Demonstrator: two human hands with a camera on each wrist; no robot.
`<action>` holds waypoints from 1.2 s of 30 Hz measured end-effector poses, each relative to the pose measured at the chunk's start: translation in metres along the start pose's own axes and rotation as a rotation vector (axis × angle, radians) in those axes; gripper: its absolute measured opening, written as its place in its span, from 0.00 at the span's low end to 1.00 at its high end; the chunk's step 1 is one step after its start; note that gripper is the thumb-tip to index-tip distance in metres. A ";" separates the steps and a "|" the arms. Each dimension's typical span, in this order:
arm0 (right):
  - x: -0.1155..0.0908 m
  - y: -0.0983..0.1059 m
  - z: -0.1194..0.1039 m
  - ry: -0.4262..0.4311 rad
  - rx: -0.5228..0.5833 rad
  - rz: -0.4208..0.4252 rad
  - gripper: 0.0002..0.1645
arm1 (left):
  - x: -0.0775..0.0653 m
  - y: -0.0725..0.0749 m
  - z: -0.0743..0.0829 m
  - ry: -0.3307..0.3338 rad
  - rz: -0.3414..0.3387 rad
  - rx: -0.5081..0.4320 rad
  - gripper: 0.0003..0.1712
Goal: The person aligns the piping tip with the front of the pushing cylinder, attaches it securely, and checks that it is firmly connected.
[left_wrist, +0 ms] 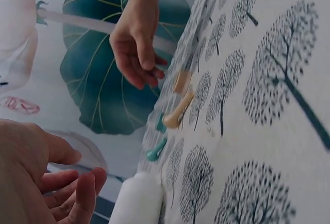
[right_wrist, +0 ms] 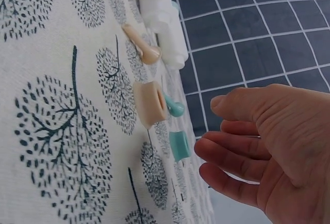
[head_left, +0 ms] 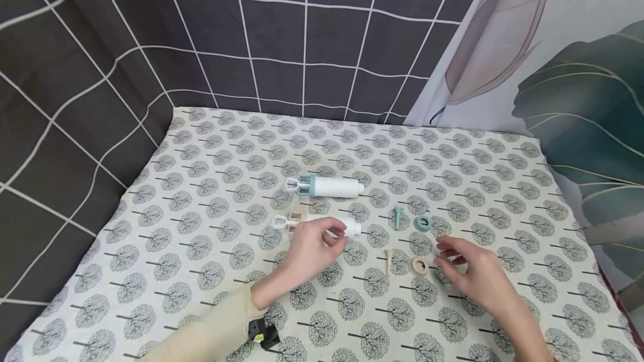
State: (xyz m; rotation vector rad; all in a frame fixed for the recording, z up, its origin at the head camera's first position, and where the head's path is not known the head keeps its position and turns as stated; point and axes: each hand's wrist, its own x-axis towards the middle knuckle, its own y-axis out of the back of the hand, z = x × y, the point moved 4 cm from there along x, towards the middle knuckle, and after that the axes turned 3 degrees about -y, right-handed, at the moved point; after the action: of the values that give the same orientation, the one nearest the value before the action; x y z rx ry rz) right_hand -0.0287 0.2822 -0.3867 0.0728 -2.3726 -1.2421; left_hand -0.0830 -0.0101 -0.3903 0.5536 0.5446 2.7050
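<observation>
My left hand [head_left: 313, 246] hovers over a white tube [head_left: 350, 225] with a beige collar and a clear looped end, hiding part of its body. Its fingers are loosely bent, and nothing lies between them in the left wrist view. My right hand [head_left: 477, 274] is held to the right of a beige ring [right_wrist: 147, 103] and a teal ring [head_left: 419, 228], fingers relaxed and holding nothing. Between the tubes and the rings lie a small teal peg [head_left: 397, 218] and a beige peg [head_left: 389, 262], each wider at one end.
A second white tube [head_left: 336, 187] with a teal collar lies behind the beige-collared one. Everything rests on a tree-print cloth [head_left: 211, 306]. A dark checked curtain [head_left: 271, 32] hangs behind and at the left, a leaf-patterned one [head_left: 593, 99] at the right.
</observation>
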 end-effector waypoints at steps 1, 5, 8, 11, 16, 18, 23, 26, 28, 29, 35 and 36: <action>-0.001 0.000 0.000 -0.004 0.003 -0.001 0.29 | 0.000 -0.004 0.001 0.010 -0.012 -0.009 0.10; -0.005 -0.003 0.000 -0.007 0.016 0.005 0.29 | -0.002 -0.021 0.001 0.022 -0.033 -0.035 0.11; -0.008 -0.004 0.000 -0.005 0.028 0.009 0.29 | -0.004 -0.033 0.000 0.020 -0.023 -0.062 0.11; -0.010 -0.005 0.001 -0.013 0.034 0.013 0.28 | -0.004 -0.042 -0.001 0.019 -0.006 -0.070 0.11; -0.012 -0.006 0.002 -0.041 0.036 0.023 0.28 | -0.002 -0.055 -0.003 0.039 0.006 -0.090 0.11; -0.012 -0.008 0.003 -0.047 0.036 0.020 0.29 | -0.002 -0.060 -0.004 0.051 0.001 -0.107 0.11; -0.014 -0.011 0.002 -0.059 0.057 0.012 0.29 | -0.002 -0.069 -0.005 0.060 -0.011 -0.111 0.13; -0.016 -0.014 0.001 -0.069 0.074 0.012 0.29 | -0.001 -0.075 -0.004 0.058 -0.022 -0.104 0.14; -0.017 -0.015 0.000 -0.071 0.079 0.016 0.29 | -0.001 -0.078 -0.005 0.060 -0.034 -0.109 0.14; -0.018 -0.016 0.000 -0.073 0.078 0.020 0.28 | -0.001 -0.080 -0.005 0.058 -0.037 -0.103 0.14; -0.021 -0.018 0.001 -0.093 0.069 0.039 0.28 | 0.000 -0.087 -0.005 0.023 -0.029 -0.058 0.15; -0.021 -0.018 0.001 -0.100 0.068 0.039 0.29 | 0.000 -0.088 -0.005 0.019 -0.026 -0.050 0.15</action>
State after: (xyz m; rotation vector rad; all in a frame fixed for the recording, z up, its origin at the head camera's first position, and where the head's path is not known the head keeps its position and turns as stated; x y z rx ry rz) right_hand -0.0130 0.2777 -0.4091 -0.0151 -2.4899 -1.1718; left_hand -0.0647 0.0653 -0.4315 0.5055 0.4841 2.6941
